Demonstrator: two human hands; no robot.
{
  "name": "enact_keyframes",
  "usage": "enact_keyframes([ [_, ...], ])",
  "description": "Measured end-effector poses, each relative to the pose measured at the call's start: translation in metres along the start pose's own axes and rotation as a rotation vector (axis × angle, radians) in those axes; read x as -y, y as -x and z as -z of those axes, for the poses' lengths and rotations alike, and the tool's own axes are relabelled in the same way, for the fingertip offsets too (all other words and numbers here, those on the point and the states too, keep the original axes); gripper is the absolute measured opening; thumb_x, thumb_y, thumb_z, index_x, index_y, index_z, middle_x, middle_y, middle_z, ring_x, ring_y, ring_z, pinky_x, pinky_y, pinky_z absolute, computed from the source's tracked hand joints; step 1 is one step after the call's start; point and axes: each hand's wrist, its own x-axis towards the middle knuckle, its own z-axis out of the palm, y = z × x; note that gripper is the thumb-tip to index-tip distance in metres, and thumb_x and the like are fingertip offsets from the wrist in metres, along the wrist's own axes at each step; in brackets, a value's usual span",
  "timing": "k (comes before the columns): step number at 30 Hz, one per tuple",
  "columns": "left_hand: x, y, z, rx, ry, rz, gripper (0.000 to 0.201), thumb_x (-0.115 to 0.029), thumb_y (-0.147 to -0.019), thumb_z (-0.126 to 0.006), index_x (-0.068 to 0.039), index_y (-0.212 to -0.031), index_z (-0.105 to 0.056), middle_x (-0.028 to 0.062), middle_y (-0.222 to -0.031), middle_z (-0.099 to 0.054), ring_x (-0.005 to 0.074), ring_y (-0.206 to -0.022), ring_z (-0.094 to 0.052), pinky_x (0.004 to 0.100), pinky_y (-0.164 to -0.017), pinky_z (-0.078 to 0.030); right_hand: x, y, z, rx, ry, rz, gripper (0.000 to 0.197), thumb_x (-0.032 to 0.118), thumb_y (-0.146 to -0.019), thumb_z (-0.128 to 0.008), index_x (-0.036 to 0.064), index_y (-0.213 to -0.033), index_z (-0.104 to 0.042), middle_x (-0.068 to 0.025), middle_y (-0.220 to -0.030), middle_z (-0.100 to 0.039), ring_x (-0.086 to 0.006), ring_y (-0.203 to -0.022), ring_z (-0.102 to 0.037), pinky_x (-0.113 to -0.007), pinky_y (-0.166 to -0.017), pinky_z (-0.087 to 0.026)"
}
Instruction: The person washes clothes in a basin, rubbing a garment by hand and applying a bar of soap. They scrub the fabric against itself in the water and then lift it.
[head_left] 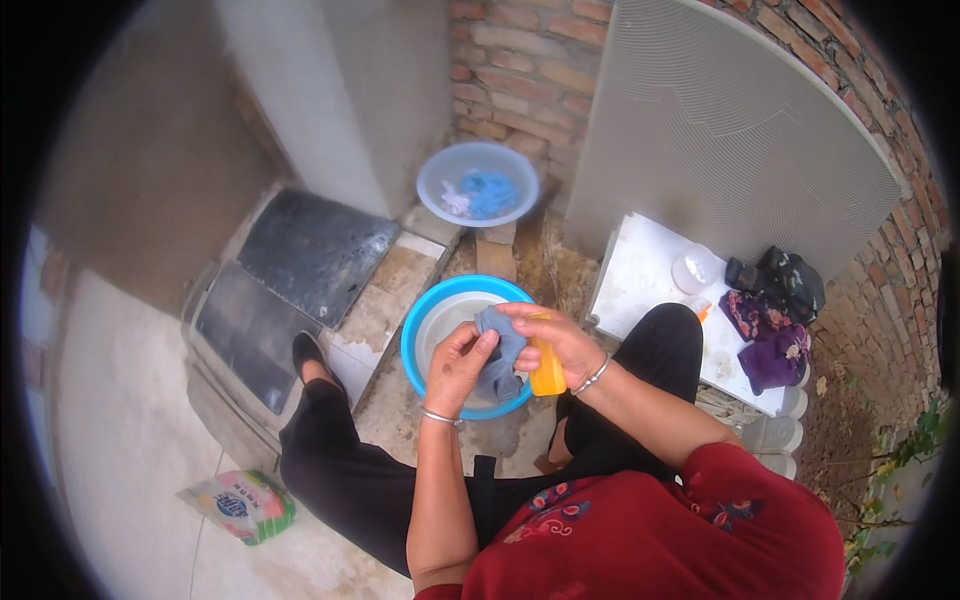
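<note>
My left hand pinches a grey-blue cloth that hangs over a bright blue basin. In my right hand is a yellow bar of laundry soap, pressed near the cloth's right side. The fingertips of that hand also reach onto the cloth. Pale, cloudy water shows in the basin below. What the cloth is exactly, its folds hide.
Beyond stands a pale blue basin with blue and white cloths. On the right, a white slab carries a white tub, purple patterned cloths and a dark bundle. A plastic package lies at lower left.
</note>
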Motion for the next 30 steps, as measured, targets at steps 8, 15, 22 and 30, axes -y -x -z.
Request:
enact_keyframes([
  [8, -0.015, 0.004, 0.006, -0.118, 0.184, -0.138, 0.018, -0.02, -0.091, -0.054, -0.004, -0.097, -0.059, -0.0011, -0.089, -0.058, 0.0056, -0.08, -0.05, 0.0202, -0.072, -0.04, 0.007, 0.002, -0.001, 0.006, 0.09, 0.036, 0.033, 0.007, -0.085, -0.054, -0.0003, -0.117, -0.048, 0.0001, -0.076, -0.045, -0.0074, -0.056, -0.038, -0.023, -0.05, -0.035],
  [15, -0.019, 0.006, 0.008, -0.084, 0.449, -0.123, 0.018, -0.02, -0.092, -0.051, -0.004, -0.1, -0.056, 0.0032, -0.094, -0.06, 0.0092, -0.083, -0.054, 0.0241, -0.077, -0.044, 0.011, -0.001, -0.006, 0.048, 0.148, 0.089, 0.028, 0.005, -0.084, -0.055, -0.0004, -0.112, -0.05, 0.002, -0.069, -0.042, -0.006, -0.056, -0.038, -0.021, -0.051, -0.035],
  [22, -0.023, 0.007, 0.012, -0.085, 0.594, -0.06, 0.017, -0.014, -0.089, -0.052, -0.003, -0.102, -0.054, 0.006, -0.096, -0.061, 0.0126, -0.086, -0.057, 0.0263, -0.079, -0.046, 0.013, -0.001, -0.012, 0.046, 0.152, 0.136, 0.019, 0.004, -0.082, -0.059, 0.0018, -0.1, -0.053, 0.0008, -0.072, -0.045, -0.0062, -0.056, -0.04, -0.021, -0.052, -0.036],
  [30, -0.017, 0.009, 0.006, -0.021, 0.635, -0.145, 0.029, -0.011, -0.084, -0.058, -0.002, -0.111, -0.05, 0.011, -0.106, -0.058, 0.0185, -0.096, -0.058, 0.0314, -0.086, -0.047, 0.017, 0.008, -0.038, 0.031, 0.095, 0.16, 0.017, 0.003, -0.081, -0.06, 0.003, -0.097, -0.053, 0.001, -0.069, -0.043, -0.0065, -0.056, -0.039, -0.022, -0.052, -0.036],
])
